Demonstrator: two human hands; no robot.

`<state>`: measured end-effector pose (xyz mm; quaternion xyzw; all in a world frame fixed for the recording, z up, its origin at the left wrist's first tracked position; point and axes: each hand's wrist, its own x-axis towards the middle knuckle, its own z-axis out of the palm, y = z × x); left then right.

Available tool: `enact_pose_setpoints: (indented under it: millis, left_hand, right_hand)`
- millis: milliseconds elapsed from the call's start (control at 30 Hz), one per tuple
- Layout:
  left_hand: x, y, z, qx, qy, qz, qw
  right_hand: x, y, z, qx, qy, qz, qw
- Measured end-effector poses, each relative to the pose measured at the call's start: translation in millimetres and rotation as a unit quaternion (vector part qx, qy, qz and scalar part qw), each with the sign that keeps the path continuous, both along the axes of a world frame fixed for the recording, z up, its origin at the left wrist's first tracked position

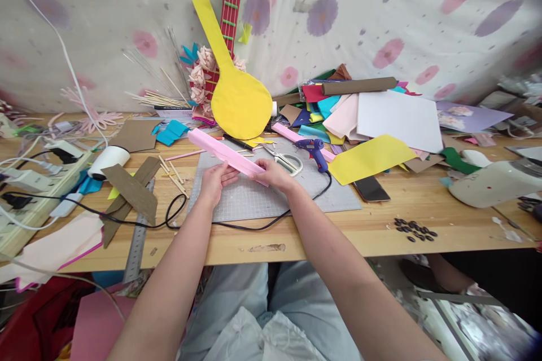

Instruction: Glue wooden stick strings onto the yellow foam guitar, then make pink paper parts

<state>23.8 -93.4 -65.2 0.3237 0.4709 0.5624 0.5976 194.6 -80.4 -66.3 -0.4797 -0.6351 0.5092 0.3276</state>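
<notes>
A long pink folded strip of paper [222,149] slants above the grey cutting mat [254,203], its right end lower than its left. My left hand [217,181] supports its near edge, thumb against it and fingers stretched out beneath. At the strip's right end, my right hand [273,175] pinches it between thumb and fingers. Just right of that hand lie scissors [292,163] with pale handles. A blue glue gun [313,150] rests beyond them, its black cord trailing across the mat. Behind the glue gun, another pink strip [290,132] lies partly covered.
A yellow banjo-shaped cutout [241,101] leans on a flower-trimmed red instrument model at the back. Yellow sheet [372,158], phone [371,189], and several dark beads [415,229] lie to the right. Power strips [42,192] and brown strips [131,192] crowd the left.
</notes>
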Motion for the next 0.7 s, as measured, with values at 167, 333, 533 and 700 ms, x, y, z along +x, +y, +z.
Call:
enact_pose_setpoints:
  millis: [167, 333, 533, 700]
  left_hand:
    - [8.9, -3.4, -4.4, 0.005, 0.022, -0.009, 1.0]
    - [11.3, -1.8, -2.9, 0.021, 0.027, 0.048, 0.998]
    - [12.4, 0.2, -3.6, 0.054, 0.021, 0.081, 0.995]
    - [13.0, 1.2, -6.6, 0.091, 0.009, 0.088, 0.992]
  right_hand:
    - [-11.4, 0.1, -6.6, 0.069, -0.052, -0.036, 0.996]
    - [-28.2, -5.0, -9.9, 0.138, -0.065, -0.099, 0.983]
    - [-31.1, -8.0, -10.1, 0.158, -0.092, -0.111, 0.977]
    - [-31.1, -8.3, -9.5, 0.148, -0.063, -0.106, 0.981]
